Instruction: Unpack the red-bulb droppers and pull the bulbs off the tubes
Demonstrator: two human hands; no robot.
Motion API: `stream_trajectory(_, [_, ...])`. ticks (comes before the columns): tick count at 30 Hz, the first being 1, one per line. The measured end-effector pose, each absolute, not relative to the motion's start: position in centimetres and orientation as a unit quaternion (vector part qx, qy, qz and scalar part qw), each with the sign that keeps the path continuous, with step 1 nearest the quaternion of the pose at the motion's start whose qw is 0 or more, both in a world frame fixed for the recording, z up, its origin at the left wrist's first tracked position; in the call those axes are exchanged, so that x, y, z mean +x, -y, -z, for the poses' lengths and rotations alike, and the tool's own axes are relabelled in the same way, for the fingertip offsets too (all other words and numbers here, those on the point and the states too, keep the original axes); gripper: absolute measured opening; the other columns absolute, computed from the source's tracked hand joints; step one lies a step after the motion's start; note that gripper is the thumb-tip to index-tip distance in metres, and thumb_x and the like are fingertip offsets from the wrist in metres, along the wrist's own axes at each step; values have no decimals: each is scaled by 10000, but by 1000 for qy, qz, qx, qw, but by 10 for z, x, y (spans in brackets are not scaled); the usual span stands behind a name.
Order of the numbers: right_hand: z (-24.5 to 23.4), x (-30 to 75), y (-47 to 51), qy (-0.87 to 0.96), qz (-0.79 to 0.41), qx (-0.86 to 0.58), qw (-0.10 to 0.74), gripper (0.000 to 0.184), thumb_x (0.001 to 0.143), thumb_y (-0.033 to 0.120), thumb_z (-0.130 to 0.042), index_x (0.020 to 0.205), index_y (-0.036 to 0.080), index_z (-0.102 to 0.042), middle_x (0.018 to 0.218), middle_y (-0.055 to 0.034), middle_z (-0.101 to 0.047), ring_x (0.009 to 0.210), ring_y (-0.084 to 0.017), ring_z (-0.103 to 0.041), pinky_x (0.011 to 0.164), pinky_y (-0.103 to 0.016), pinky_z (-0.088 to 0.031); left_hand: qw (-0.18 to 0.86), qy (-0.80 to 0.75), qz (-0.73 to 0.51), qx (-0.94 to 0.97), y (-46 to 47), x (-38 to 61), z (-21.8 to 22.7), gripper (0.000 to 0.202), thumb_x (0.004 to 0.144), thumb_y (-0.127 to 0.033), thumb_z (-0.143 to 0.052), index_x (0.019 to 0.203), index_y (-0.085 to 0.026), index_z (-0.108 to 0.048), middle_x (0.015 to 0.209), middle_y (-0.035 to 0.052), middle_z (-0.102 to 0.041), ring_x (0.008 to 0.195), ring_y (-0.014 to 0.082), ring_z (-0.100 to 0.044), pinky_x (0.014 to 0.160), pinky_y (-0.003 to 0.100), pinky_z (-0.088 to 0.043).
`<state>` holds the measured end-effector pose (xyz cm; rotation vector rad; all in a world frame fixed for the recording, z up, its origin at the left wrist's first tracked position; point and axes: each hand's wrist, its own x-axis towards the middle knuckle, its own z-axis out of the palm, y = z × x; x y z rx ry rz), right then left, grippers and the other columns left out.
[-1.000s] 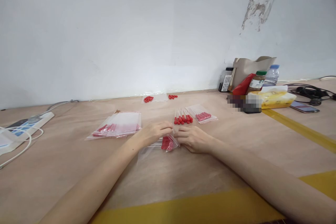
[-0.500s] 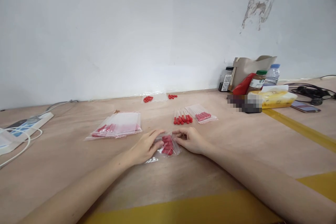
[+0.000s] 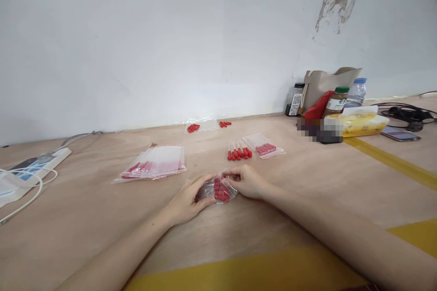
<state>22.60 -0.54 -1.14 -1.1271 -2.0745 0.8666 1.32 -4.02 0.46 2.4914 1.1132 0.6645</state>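
A small clear plastic bag point(image 3: 223, 191) with several red pieces inside lies on the table between my hands. My left hand point(image 3: 193, 195) holds its left side, fingers along the top edge and thumb along the lower edge. At the bag's upper right, my right hand point(image 3: 247, 182) pinches the plastic between thumb and fingers. Just beyond lie several loose red-tipped clear sticks point(image 3: 239, 151), beside a clear bag of similar sticks point(image 3: 264, 146). To the left rests a stack of clear bags point(image 3: 155, 161) with red pieces in them.
Near the wall lie a clear bag point(image 3: 204, 124) and some red pieces point(image 3: 225, 124). A power strip point(image 3: 61, 160) with white cables is at left. At right stand bottles, a grey bag point(image 3: 322, 84), a tissue pack point(image 3: 357, 123) and a phone point(image 3: 400, 133). Yellow tape point(image 3: 239, 268) crosses the front.
My left thumb has moved down and to the right along the bag's lower edge. The bag looks more crumpled and sits slightly further right. My right hand stays at its corner.
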Motion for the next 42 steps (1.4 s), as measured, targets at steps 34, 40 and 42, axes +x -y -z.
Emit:
stream_trajectory(34, [-9, 246, 4, 746, -492, -364, 263, 169, 603, 149, -625, 759, 134, -562, 591, 46, -518, 528, -58, -453, 503, -177, -373, 177, -408, -243, 862, 42, 17, -6, 467, 771, -403, -542, 1195, -231, -450, 1149, 63, -552, 990, 203, -530, 834, 339, -437])
stream_trajectory(40, [-1, 246, 3, 745, -491, -356, 279, 291, 634, 279, -656, 875, 129, -594, 655, 19, -571, 567, -78, -500, 535, -200, -401, 175, -406, -248, 862, 41, 18, -5, 459, 775, -394, -540, 1193, -226, -450, 1157, 67, -545, 1013, 204, -517, 852, 345, -422])
stream_trajectory(42, [5, 243, 3, 751, -472, -363, 285, 290, 660, 317, -636, 885, 135, -622, 668, 6, -592, 574, -86, -508, 544, -209, -406, 173, -410, -245, 861, 41, 17, -5, 450, 779, -391, -536, 1191, -229, -452, 1163, 60, -542, 1024, 200, -512, 861, 339, -418])
